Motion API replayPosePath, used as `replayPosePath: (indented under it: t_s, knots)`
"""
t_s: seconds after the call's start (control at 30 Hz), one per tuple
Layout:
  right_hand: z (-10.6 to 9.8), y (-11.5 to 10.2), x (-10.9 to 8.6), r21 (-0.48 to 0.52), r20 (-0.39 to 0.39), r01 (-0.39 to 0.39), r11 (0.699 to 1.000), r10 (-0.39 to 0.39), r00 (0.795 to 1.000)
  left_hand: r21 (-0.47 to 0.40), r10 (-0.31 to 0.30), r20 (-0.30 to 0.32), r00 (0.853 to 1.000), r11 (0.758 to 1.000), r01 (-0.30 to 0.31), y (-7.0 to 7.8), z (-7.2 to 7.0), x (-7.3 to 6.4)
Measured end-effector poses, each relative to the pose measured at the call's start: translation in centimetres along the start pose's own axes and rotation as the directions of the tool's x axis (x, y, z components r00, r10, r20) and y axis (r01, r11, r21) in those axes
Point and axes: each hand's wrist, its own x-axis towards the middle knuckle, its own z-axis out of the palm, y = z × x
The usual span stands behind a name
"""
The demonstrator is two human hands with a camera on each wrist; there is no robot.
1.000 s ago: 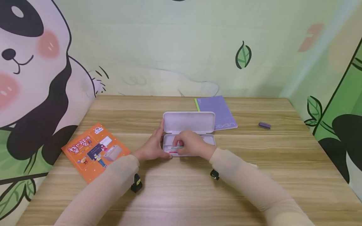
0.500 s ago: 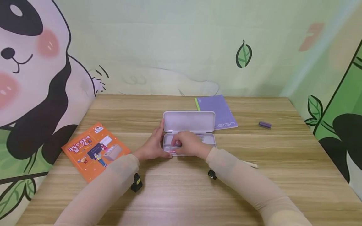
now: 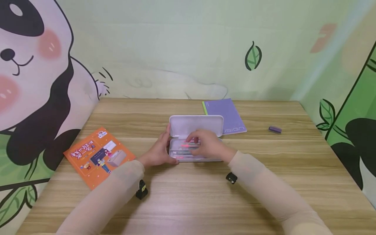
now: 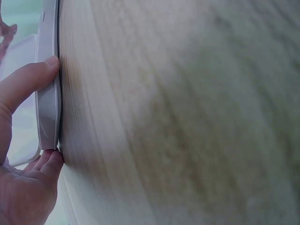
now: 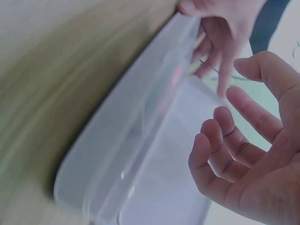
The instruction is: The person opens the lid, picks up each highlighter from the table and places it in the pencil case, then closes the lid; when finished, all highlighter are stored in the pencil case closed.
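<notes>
An open white pencil case stands on the table with its lid raised at the back. Its lower tray holds several pens, some with pink parts. At the case's left end, my left hand grips it, thumb on the front wall and fingers round the corner, as the left wrist view shows too. My right hand hovers over the tray's middle and hides part of it. In the right wrist view, that hand has loosely bent, spread fingers with nothing between them.
A purple notebook lies behind the case, partly covered by the lid. An orange booklet is at the left, beside my left sleeve. Farther right lies a short dark purple cylinder. A wall with panda pictures borders the wooden table.
My right hand has lifted from the tray and shifted right, its fingers spreading; more pens show. The white stick near my right sleeve is now hidden. My left hand stays put.
</notes>
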Motion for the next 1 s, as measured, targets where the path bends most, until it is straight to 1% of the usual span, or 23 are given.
replayPosePath:
  t_s: [0.1, 0.23, 0.33, 0.5, 0.6, 0.67, 0.83, 1.0]
  knots:
    - [-1.1, 0.6, -0.9, 0.036, -0.027, -0.005, 0.999, 0.006, 1.000, 0.007, -0.015, 0.001, 1.000, 1.000, 0.015, 0.0, 0.0, 0.0]
    - [-2.7, 1.5, -2.2, 0.109, -0.022, -0.061, 0.992, 0.063, 0.998, 0.002, -0.027, -0.003, 1.000, 1.000, 0.027, -0.1, 0.0, 0.0]
    - [-3.9, 2.2, -3.4, 0.120, -0.038, -0.084, 0.989, 0.089, 0.995, -0.003, -0.025, -0.003, 1.000, 1.000, 0.025, 0.0, 0.0, 0.0]
    - [-5.3, 3.6, -5.4, 0.114, -0.087, -0.077, 0.990, 0.087, 0.992, -0.003, -0.031, -0.004, 1.000, 1.000, 0.031, 0.2, 0.0, 0.0]
    - [-5.8, 4.6, -6.6, 0.105, -0.100, -0.075, 0.992, 0.086, 0.991, -0.001, -0.039, -0.003, 0.999, 0.999, 0.039, 0.2, 0.0, 0.0]
    - [-6.0, 5.2, -7.4, 0.078, -0.098, -0.086, 0.993, 0.093, 0.991, 0.001, -0.035, -0.001, 0.999, 0.999, 0.035, 0.2, 0.1, 0.0]
    - [-5.9, 6.6, -9.5, 0.012, -0.061, -0.139, 0.990, 0.140, 0.988, 0.001, -0.025, -0.001, 1.000, 1.000, 0.025, 0.2, 0.1, -0.1]
    - [-5.3, 7.9, -11.5, 0.007, -0.029, -0.158, 0.987, 0.158, 0.987, -0.003, -0.038, -0.005, 0.999, 0.999, 0.038, 0.2, 0.1, 0.0]
